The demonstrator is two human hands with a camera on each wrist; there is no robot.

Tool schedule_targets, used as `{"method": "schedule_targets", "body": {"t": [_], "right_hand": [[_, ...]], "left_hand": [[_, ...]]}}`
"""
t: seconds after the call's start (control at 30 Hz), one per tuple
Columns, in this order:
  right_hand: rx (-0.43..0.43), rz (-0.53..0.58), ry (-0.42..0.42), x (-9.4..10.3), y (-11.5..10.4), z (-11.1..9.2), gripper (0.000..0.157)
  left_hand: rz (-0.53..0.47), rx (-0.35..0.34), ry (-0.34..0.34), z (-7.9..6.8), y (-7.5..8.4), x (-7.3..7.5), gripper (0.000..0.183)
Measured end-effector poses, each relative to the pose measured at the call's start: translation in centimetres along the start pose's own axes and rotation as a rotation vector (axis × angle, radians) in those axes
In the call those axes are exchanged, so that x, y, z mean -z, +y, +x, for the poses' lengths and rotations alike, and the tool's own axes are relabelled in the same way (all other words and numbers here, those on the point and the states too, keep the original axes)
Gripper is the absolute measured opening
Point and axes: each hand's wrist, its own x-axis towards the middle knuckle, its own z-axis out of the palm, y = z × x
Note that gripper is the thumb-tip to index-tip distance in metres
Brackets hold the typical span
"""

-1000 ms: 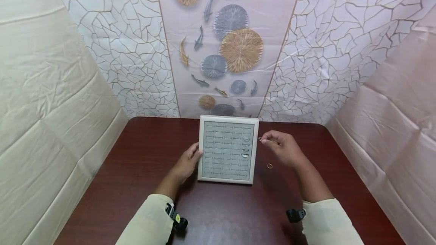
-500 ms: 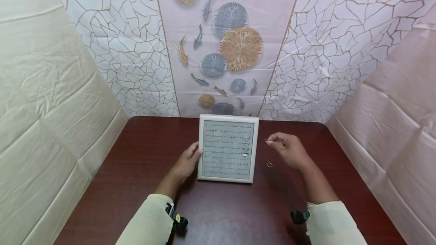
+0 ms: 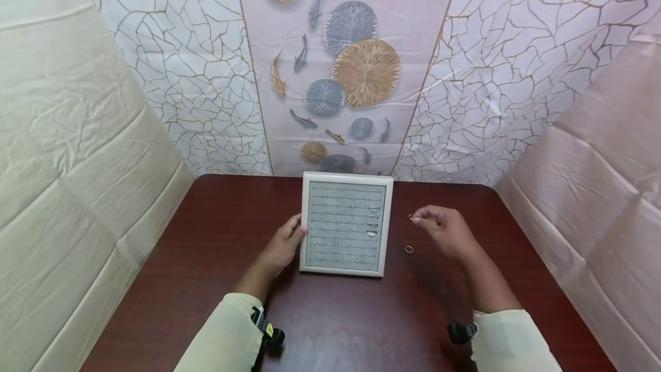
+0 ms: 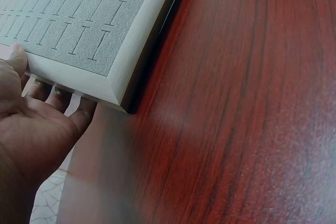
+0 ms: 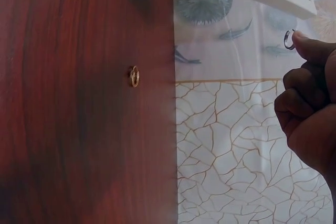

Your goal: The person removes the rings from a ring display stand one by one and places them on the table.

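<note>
A white-framed ring display tray (image 3: 341,245) with a grey slotted pad stands tilted on the table. My left hand (image 3: 281,245) grips its left edge, thumb on the front of the frame and fingers behind it, as the left wrist view also shows. Several silver rings (image 3: 372,233) sit in the slots of its right column. To the right of the tray, my right hand (image 3: 446,231) pinches a small ring (image 5: 288,40) between thumb and finger, held above the table. A gold ring (image 3: 409,250) lies on the table below that hand.
The dark red wooden table (image 3: 330,326) spans the space between cream cloth side walls (image 3: 88,188). Close behind its far edge hangs a patterned backdrop (image 3: 206,102) with fish and round motifs. Each wrist wears a black camera (image 3: 276,337) on a strap.
My right hand with the pinched ring has drawn away from the tray's right edge, moving right and slightly down. The left hand and the tray have kept their place.
</note>
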Motion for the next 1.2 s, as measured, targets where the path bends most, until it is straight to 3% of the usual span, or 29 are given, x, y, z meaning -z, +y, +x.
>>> {"method": "schedule_targets", "body": {"t": [0.53, 1.2], "right_hand": [[-0.061, -0.005, -0.032, -0.7, 1.9, -0.3, 0.011], [-0.040, -0.088, -0.149, -2.3, 4.2, -0.7, 0.011]], "left_hand": [[0.002, -0.007, -0.001, -0.1, -0.2, 0.2, 0.054], [0.020, 0.004, -0.019, 0.1, 0.1, 0.3, 0.057]]}}
